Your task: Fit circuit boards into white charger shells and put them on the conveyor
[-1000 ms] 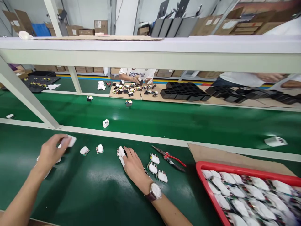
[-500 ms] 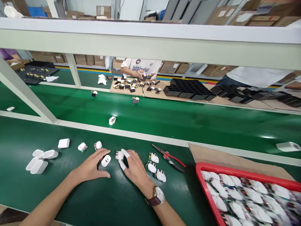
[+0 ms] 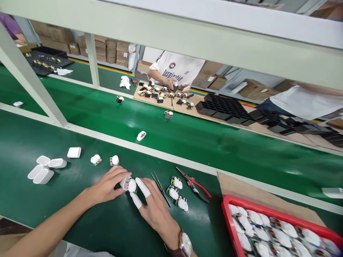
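Note:
On the green mat, my left hand [image 3: 108, 185] pinches a white charger shell [image 3: 124, 183]. Facing it, my right hand [image 3: 152, 205], with white finger cots on thumb and forefinger, pinches a white-capped circuit insert [image 3: 132, 185]. The insert's end meets the shell's open mouth. A watch sits on my right wrist. Beside my right hand lie thin tweezers [image 3: 160, 184] and three more inserts [image 3: 177, 192]. Two other inserts [image 3: 95, 159] lie just beyond my left hand.
Several empty white shells [image 3: 44, 167] lie at the left. Red-handled pliers [image 3: 195, 184] lie by a red tray [image 3: 230, 217] full of inserts at the right. A conveyor belt [image 3: 187, 142] carries parts beyond. People work across it near black trays [image 3: 222, 109].
My left hand left the shell pile at the left, took one shell and brought it against the insert in my right hand. The camera tilted down and nearer.

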`<state>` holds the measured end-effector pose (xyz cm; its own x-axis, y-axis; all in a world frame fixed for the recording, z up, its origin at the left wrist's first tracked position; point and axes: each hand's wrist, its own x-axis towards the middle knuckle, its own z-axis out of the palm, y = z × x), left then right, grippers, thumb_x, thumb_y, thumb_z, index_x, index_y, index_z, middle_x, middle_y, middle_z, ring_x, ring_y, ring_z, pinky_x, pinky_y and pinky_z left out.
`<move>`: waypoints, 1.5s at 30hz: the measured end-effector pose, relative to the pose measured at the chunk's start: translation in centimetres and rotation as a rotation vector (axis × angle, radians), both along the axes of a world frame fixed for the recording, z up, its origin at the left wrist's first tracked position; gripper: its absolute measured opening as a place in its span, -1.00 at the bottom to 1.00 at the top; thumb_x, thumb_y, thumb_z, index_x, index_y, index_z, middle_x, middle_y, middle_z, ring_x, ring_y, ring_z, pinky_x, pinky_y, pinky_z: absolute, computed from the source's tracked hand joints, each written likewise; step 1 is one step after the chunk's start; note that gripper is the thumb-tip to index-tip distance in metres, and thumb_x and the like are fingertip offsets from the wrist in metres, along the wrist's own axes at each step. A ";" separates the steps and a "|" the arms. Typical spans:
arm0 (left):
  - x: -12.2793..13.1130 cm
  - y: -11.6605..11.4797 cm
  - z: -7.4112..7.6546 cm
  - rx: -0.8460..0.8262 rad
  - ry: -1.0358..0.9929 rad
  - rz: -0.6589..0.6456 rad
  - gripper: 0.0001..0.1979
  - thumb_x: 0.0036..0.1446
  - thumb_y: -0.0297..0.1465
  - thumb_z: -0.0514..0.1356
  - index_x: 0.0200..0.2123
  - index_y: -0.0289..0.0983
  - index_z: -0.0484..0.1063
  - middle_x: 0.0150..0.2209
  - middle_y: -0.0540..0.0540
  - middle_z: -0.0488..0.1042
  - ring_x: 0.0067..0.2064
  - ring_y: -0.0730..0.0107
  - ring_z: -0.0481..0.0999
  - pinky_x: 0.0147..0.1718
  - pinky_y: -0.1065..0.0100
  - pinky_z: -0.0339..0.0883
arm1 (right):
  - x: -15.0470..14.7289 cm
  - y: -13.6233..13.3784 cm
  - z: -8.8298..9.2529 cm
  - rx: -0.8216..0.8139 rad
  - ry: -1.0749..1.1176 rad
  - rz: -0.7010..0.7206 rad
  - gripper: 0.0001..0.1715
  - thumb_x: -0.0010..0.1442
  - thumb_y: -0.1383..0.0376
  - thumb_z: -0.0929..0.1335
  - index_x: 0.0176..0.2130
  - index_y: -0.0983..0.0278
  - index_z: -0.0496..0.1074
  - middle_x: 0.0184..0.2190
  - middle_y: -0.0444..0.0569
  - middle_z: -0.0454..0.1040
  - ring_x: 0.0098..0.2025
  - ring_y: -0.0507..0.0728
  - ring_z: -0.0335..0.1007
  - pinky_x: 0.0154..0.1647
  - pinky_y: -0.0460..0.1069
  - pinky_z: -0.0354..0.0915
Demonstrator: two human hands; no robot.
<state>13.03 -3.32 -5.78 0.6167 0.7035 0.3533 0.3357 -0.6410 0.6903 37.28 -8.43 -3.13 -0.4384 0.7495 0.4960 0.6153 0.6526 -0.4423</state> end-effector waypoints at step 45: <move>0.0 -0.8 -0.1 -0.216 0.028 -0.006 -0.44 0.35 -0.45 0.26 0.35 -0.12 0.23 0.20 -0.21 0.45 0.20 0.10 0.49 0.18 0.05 0.49 | -0.4 0.5 -0.2 -0.094 -0.178 0.000 -0.60 0.46 0.22 0.36 0.22 0.25 0.37 0.20 0.17 0.44 0.17 0.31 0.39 0.08 0.26 0.46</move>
